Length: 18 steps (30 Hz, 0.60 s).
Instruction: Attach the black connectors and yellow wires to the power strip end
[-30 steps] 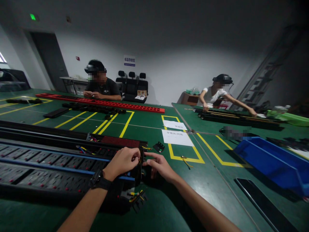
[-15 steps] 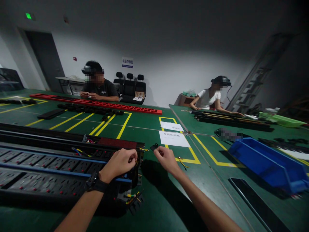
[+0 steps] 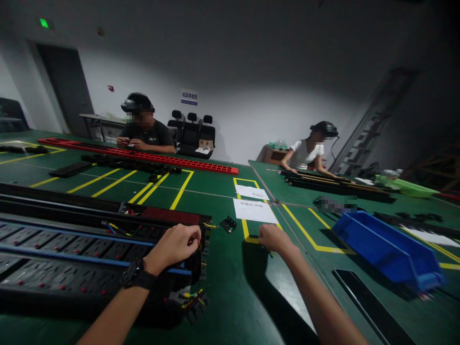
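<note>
My left hand (image 3: 176, 244), with a black watch on its wrist, is closed at the right end of a black power strip (image 3: 143, 254) with rows of sockets and blue edges. What its curled fingers hold is hidden. My right hand (image 3: 276, 238) is closed low over the table, on the spot where a short yellow wire lay. A small dark end sticks out below its fingers; the rest of that wire is covered. Between the hands, a small black plate (image 3: 228, 224) with holes lies flat on the table. Yellow-green wires (image 3: 192, 294) stick out of a nearer strip's end.
White paper sheets (image 3: 254, 211) lie ahead on the green table (image 3: 223, 297). To the right are a blue bin (image 3: 386, 251) and a phone (image 3: 366, 302). A long red frame (image 3: 143, 157) crosses the back. Two people (image 3: 147, 129) sit beyond the table.
My right hand has let go of the small black plate, which now lies on the table. That hand has moved right and down onto the yellow wire. My left hand stays at the strip's end.
</note>
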{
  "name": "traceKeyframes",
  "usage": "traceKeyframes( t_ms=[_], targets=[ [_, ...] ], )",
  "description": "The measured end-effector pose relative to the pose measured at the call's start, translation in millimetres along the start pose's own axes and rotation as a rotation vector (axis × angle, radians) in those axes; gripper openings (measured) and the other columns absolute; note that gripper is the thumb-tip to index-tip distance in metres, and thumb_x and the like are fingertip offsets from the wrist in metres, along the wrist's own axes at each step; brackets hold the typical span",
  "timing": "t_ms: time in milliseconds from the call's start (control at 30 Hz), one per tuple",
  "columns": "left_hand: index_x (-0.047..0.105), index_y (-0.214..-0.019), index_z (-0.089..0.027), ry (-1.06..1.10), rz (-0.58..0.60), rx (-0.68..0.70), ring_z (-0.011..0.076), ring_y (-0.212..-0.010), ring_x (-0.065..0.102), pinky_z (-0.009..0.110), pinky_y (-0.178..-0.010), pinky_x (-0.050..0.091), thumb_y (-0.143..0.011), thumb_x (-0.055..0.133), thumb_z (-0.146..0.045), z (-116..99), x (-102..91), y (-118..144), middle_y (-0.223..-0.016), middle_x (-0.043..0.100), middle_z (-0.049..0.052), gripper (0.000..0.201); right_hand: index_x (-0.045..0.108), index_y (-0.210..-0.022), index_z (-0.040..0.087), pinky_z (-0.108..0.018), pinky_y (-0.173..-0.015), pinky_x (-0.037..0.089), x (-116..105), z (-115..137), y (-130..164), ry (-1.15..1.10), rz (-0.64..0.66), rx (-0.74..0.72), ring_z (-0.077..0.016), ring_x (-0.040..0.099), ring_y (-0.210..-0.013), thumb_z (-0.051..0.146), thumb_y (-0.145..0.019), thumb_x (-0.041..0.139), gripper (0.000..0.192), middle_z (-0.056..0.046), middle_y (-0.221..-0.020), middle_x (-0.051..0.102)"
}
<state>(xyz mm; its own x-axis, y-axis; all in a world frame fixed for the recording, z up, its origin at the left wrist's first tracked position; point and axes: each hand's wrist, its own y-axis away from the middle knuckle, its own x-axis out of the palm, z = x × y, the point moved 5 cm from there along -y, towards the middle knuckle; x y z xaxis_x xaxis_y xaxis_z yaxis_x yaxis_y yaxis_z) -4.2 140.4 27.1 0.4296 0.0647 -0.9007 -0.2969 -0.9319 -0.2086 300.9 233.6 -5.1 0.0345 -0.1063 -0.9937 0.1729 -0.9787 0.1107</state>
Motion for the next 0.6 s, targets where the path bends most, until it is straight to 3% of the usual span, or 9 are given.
traceKeyframes(
  t_ms=[167, 333, 467, 600],
  targets=[
    [0.069, -0.084, -0.022, -0.01, -0.003, 0.002, 0.0137, -0.065, 0.063, 0.023, -0.06, 0.035, -0.08, 0.054, -0.02, 0.8, 0.6, 0.1, -0.073, 0.07, 0.0, 0.016, 0.073, -0.087, 0.016, -0.026, -0.068, 0.042, -2.0, 16.7, -6.7, -0.17, -0.101, -0.089, -0.0213, 0.069, -0.081, 0.008, -0.084, 0.056, 0.019, -0.011, -0.089, 0.075],
    [0.069, -0.084, -0.022, -0.015, -0.01, 0.004, 0.0145, -0.066, 0.064, 0.024, -0.06, 0.035, -0.08, 0.054, -0.02, 1.8, 0.6, 0.5, -0.073, 0.071, 0.0, 0.016, 0.07, -0.101, 0.016, -0.026, -0.072, 0.045, -4.6, 44.6, -12.8, -0.502, -0.313, -0.34, -0.0178, 0.066, -0.079, 0.018, -0.088, 0.056, 0.018, -0.006, -0.086, 0.073],
    [0.069, -0.084, -0.022, -0.012, -0.007, 0.006, 0.0142, -0.066, 0.064, 0.024, -0.06, 0.034, -0.079, 0.053, -0.019, 1.1, 0.5, 0.8, -0.074, 0.071, 0.0, 0.016, 0.069, -0.094, 0.018, -0.028, -0.073, 0.046, 6.0, 67.8, -13.6, -0.562, -0.361, -0.48, -0.0186, 0.064, -0.08, 0.017, -0.087, 0.057, 0.014, -0.005, -0.086, 0.071],
    [0.068, -0.084, -0.023, -0.031, -0.014, 0.0, 0.0151, -0.068, 0.065, 0.025, -0.061, 0.034, -0.08, 0.052, -0.017, -0.4, 1.2, 1.2, -0.074, 0.071, 0.0, 0.017, 0.068, -0.093, 0.018, -0.029, -0.073, 0.046, 11.6, 79.9, -4.8, -0.584, -0.364, -0.522, -0.0189, 0.063, -0.079, 0.019, -0.089, 0.057, 0.013, -0.005, -0.089, 0.069]
  ],
)
